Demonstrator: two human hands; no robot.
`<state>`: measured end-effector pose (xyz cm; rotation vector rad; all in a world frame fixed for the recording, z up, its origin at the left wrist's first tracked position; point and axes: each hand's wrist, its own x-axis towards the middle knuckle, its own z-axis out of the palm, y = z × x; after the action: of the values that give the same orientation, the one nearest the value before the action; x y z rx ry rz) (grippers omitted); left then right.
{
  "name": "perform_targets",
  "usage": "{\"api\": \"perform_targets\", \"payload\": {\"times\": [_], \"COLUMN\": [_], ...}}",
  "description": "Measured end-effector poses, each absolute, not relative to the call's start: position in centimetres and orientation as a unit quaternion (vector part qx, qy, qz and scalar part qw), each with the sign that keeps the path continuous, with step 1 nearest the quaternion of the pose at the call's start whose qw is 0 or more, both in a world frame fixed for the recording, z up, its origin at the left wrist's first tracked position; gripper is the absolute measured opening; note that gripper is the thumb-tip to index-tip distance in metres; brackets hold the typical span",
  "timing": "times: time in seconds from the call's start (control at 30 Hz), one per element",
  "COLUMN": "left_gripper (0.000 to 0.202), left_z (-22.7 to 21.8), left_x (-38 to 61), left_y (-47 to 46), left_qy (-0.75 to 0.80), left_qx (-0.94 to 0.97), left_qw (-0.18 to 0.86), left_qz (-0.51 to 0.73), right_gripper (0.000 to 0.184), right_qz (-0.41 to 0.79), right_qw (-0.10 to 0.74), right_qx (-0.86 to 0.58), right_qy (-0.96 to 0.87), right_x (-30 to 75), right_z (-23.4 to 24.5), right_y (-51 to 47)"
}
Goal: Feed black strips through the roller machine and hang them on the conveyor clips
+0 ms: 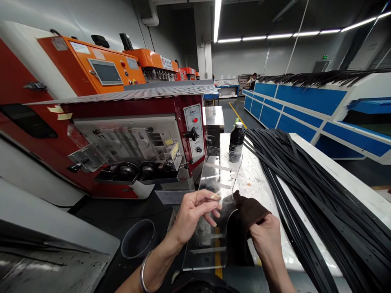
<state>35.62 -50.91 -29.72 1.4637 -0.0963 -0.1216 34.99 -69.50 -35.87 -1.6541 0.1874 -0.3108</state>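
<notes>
Right hand (266, 236) pinches the dark brown cloth (252, 209), draped by the white table's (255, 183) left edge; left hand (197, 209) hovers, unloaded, fingers loosely curled, over the clear plastic panel (204, 243).

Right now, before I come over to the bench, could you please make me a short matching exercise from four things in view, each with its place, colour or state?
Things:
1. Brown cloth
2. Bottle
3. Black strips
4. Indicator lamp

Places, colours or states:
A. Glowing red
B. Gripped in the right hand
C. Lying in a long heap on the white table
D. Standing upright, with a white cap

Right pairs: 1-B, 2-D, 3-C, 4-A.
</notes>
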Motion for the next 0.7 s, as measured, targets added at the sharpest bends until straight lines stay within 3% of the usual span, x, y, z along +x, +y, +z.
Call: {"api": "perform_targets", "payload": {"times": [0.2, 0.7], "left_gripper": [0.02, 0.02], "left_z": [-29.67, -29.61], "left_x": [35.87, 36.24], "left_y": [-50.95, -51.01], "left_qy": [-0.049, -0.049], "left_qx": [0.67, 0.667], "left_qw": [0.738, 0.741], "left_qz": [-0.057, -0.061], "right_gripper": [0.011, 0.015], "right_qz": [-0.112, -0.132], "right_qw": [0.707, 0.687], "right_qx": [-0.694, -0.71], "right_qy": [0.077, 0.081], "right_x": [35.17, 35.26], "right_z": [-35.66, -35.05], "right_y": [-69.65, -69.73]}}
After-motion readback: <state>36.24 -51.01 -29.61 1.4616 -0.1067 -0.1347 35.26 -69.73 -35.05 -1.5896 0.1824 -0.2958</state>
